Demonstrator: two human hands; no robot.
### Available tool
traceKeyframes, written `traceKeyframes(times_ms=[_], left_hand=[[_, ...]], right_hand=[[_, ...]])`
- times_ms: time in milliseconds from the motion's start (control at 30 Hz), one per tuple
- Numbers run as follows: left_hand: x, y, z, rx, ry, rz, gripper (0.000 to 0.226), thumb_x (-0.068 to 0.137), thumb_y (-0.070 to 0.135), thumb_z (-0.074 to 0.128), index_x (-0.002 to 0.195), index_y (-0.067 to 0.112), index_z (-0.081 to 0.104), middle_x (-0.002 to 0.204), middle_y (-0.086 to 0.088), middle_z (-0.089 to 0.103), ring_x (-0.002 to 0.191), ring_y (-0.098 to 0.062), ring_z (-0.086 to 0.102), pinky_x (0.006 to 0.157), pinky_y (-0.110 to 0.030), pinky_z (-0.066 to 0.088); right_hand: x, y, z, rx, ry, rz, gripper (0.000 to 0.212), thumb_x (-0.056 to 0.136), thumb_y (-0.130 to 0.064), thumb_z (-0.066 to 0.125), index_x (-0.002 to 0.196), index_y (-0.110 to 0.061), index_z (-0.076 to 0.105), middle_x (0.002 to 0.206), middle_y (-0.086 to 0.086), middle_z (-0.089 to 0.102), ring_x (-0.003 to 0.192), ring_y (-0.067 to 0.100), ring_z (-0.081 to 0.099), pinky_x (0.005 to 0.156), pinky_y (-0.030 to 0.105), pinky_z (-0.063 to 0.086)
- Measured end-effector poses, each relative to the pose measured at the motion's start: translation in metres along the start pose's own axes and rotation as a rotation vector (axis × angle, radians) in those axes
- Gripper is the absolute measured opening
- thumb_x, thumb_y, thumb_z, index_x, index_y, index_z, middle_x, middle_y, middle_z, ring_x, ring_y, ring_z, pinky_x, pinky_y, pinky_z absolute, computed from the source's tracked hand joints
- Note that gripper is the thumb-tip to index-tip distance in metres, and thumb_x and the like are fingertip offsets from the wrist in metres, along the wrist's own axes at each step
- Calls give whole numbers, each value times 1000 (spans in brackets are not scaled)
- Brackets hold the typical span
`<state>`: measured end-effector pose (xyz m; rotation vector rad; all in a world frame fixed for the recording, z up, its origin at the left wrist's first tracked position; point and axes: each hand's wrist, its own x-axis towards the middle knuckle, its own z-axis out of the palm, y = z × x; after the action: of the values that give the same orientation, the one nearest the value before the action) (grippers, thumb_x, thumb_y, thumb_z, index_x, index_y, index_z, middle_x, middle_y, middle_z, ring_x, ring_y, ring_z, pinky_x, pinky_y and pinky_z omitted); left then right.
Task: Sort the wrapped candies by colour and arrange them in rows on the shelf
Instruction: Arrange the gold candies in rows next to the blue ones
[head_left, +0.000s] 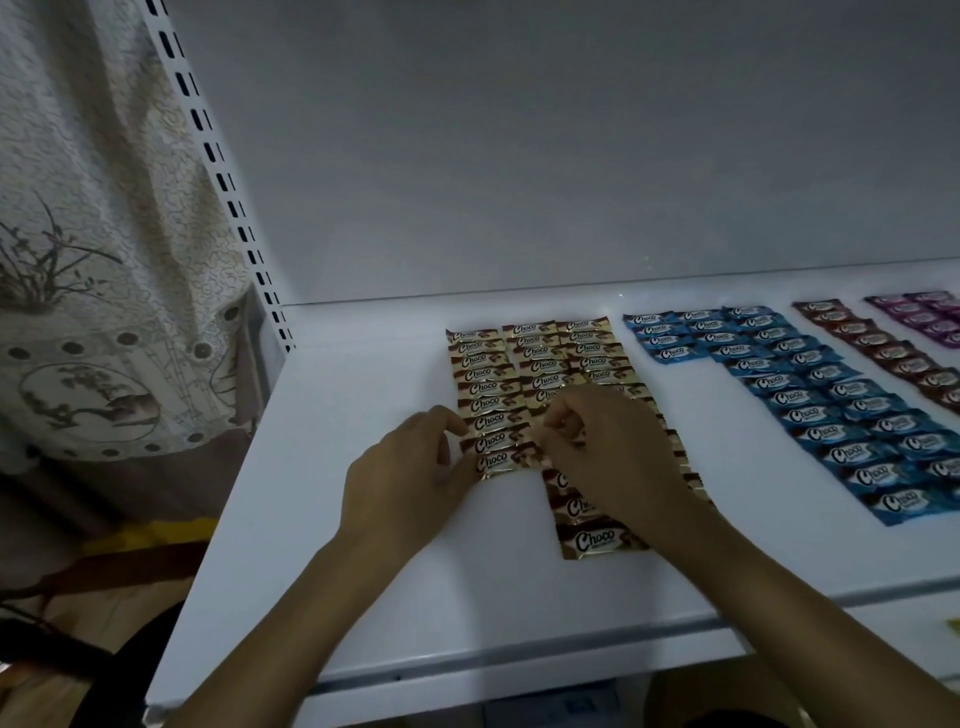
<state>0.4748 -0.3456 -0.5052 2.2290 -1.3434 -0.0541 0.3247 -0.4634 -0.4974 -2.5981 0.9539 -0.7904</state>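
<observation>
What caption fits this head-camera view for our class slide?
Left hand and right hand pinch a gold candy in its row on the white shelf, beside blue candies, maroon candies and purple candies.

On the white shelf (363, 545), gold-brown candies (540, 358) lie flat in three columns around and beyond the grip; blue candies (810, 410), maroon candies (893, 353) and purple candies (930, 317) line up to its right.

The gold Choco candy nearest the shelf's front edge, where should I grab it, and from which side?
Pinch the gold candy by its crimped left end, coming from the left: it lies flat, the shelf is bare there, and the next candy borders its far side.
</observation>
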Motion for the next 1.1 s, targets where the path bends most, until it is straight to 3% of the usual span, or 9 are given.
traceKeyframes(times_ms=[100,167,267,367,500,767,867,967,1100], left_hand=[[-5,-2,8,-17,196,304,15,88,33,62,102,26,60,91,14,55,80,-10,57,56,-17,39],[-5,2,16,-18,101,525,46,87,52,55,123,24,55,125,4,57,113,-15,53,84,-26,47],[-6,20,25,122,-206,603,86,82,78,37,152,29,21,162,6,7,149,-12,-1,119,-36,6],[-3,30,33,263,-342,571,93,81,80,22,154,29,-4,159,10,-18,143,-8,-27,118,-41,-14],[2,29,38,307,-421,561,94,77,81,6,153,27,-8,160,11,-15,144,-6,-24,119,-41,-13],[15,25,26,136,-371,485,91,77,82,5,152,32,-7,155,20,-15,141,3,-23,118,-34,-15],[39,12,27,98,-291,319,97,74,84,-4,153,29,0,156,19,-10,143,1,-18,120,-36,-8],[62,3,30,115,-324,172,74,94,66,14,154,24,4,161,10,-4,146,-5,-11,119,-39,-5],[78,-3,35,112,-337,146,68,98,57,20,155,23,6,162,7,-3,148,-9,-8,119,-43,-4]], right_hand=[[-9,15,-7,35,87,-21,11,87,-27,66,77,-21,62,75,-11,60,70,7,54,62,21,40],[-15,24,-11,37,134,-41,8,89,-25,64,83,-20,64,79,-9,63,74,8,55,64,23,40],[-22,37,-11,10,72,-32,29,93,-39,50,104,-17,66,100,-4,68,89,12,60,75,25,45],[-29,45,-7,-53,-75,-2,60,92,-53,29,129,-14,56,133,7,56,124,23,50,103,40,40],[-33,51,-3,-104,-199,50,81,85,-63,6,143,-16,40,152,6,34,143,18,22,116,33,16],[-11,40,-14,-65,-177,31,64,93,-52,21,144,-17,38,152,2,34,143,14,22,110,22,6],[22,37,-10,-103,-233,14,50,102,-38,32,146,-16,33,154,4,29,144,16,18,115,28,10],[54,34,4,-140,-329,-5,48,102,-33,33,147,-15,30,155,5,26,145,17,17,117,34,12],[84,38,20,-220,-425,-6,50,103,-34,29,148,-15,28,156,5,24,145,18,17,116,38,8]])
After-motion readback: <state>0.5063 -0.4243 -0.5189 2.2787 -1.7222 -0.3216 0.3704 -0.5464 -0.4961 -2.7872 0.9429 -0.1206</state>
